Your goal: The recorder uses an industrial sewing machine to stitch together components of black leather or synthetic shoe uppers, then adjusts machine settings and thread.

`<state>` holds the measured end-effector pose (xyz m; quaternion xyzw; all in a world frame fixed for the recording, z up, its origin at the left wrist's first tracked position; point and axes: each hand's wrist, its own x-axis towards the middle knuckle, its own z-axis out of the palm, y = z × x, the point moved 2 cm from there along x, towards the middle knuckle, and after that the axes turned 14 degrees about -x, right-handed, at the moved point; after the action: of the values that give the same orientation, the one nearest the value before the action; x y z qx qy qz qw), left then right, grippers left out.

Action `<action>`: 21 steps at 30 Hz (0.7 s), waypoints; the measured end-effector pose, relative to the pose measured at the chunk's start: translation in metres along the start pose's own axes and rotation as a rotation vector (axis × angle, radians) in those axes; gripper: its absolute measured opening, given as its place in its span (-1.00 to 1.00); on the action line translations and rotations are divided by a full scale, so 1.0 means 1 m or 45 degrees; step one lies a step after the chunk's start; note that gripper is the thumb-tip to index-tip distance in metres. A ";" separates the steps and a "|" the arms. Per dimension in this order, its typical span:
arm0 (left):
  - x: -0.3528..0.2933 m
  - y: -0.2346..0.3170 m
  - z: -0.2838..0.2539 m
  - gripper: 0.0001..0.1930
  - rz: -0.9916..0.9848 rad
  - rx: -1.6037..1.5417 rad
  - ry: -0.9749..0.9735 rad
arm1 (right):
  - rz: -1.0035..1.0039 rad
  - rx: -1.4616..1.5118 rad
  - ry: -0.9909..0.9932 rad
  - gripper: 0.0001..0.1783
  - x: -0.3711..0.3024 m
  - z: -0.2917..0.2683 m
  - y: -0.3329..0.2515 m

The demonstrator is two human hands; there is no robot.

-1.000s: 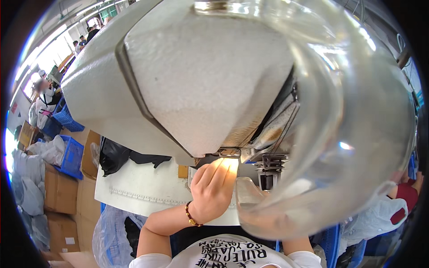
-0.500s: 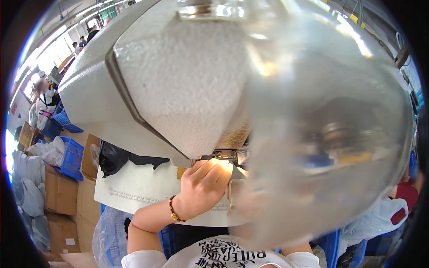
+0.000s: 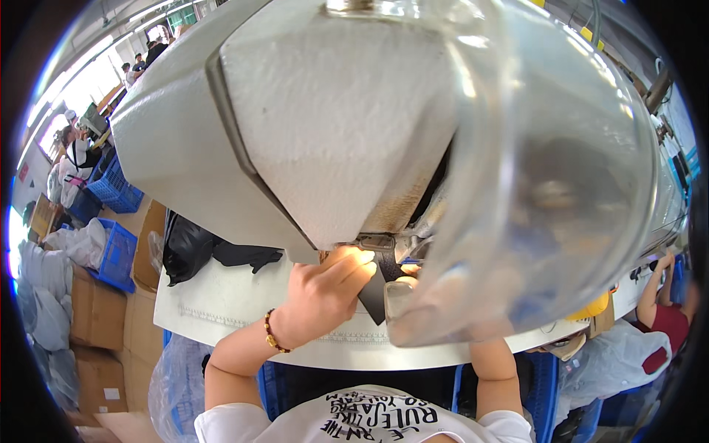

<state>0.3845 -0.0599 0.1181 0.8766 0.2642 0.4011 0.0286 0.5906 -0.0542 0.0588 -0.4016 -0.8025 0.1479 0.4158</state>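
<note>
A large off-white sewing machine (image 3: 317, 125) fills the upper middle, its needle area lit from above. Just below that lit spot, my left hand (image 3: 321, 299) has its fingers curled together on a flat black piece of material (image 3: 373, 299), which sticks out beside the fingertips. A short black textured strip (image 3: 388, 266) shows to the right of it. Most of my right hand is hidden behind the blurred clear plastic cover (image 3: 473, 295); only some fingertips (image 3: 408, 275) show near the black strip. My right forearm (image 3: 495, 369) reaches up from below.
On the white table (image 3: 207, 295) a printed ruler scale runs along the front, with black fabric (image 3: 192, 247) at the left. Blue crates (image 3: 118, 255), cardboard boxes (image 3: 100, 310) and plastic bags stand left. At right sits another person in a dark red sleeve (image 3: 668, 325).
The view has shifted, uncovering more of the black piece, black strip and right forearm. My left hand appears slightly further left, still with curled fingers.
</note>
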 end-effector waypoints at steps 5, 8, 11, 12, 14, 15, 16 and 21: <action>-0.004 -0.008 -0.010 -0.68 0.138 -0.105 -0.055 | -0.067 -0.066 -0.001 -0.91 -0.014 0.026 -0.014; -0.006 -0.008 -0.014 -0.72 0.225 -0.030 -0.103 | 0.358 0.488 0.021 -0.96 -0.021 0.039 -0.016; -0.006 -0.008 -0.016 -0.74 0.310 0.010 -0.122 | 0.552 0.591 -0.050 -0.96 -0.025 0.042 -0.016; -0.006 -0.008 -0.015 -0.75 0.335 0.021 -0.131 | 0.473 0.586 -0.003 -0.95 -0.024 0.041 -0.017; -0.004 -0.009 -0.015 -0.75 0.304 0.008 -0.113 | 0.379 0.474 0.058 -0.93 -0.021 0.041 -0.016; -0.003 -0.010 -0.015 -0.76 0.270 -0.018 -0.113 | 0.359 0.368 0.072 -0.93 -0.019 0.042 -0.015; -0.002 -0.010 -0.016 -0.76 0.307 0.056 -0.130 | 0.382 0.351 0.075 -0.93 -0.018 0.044 -0.014; 0.003 -0.013 -0.019 -0.76 0.344 0.103 -0.175 | 0.571 0.501 0.089 -0.93 -0.017 0.045 -0.012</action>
<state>0.3660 -0.0503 0.1295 0.9301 0.1572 0.3292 -0.0430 0.5542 -0.0701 0.0286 -0.4853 -0.6349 0.3748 0.4700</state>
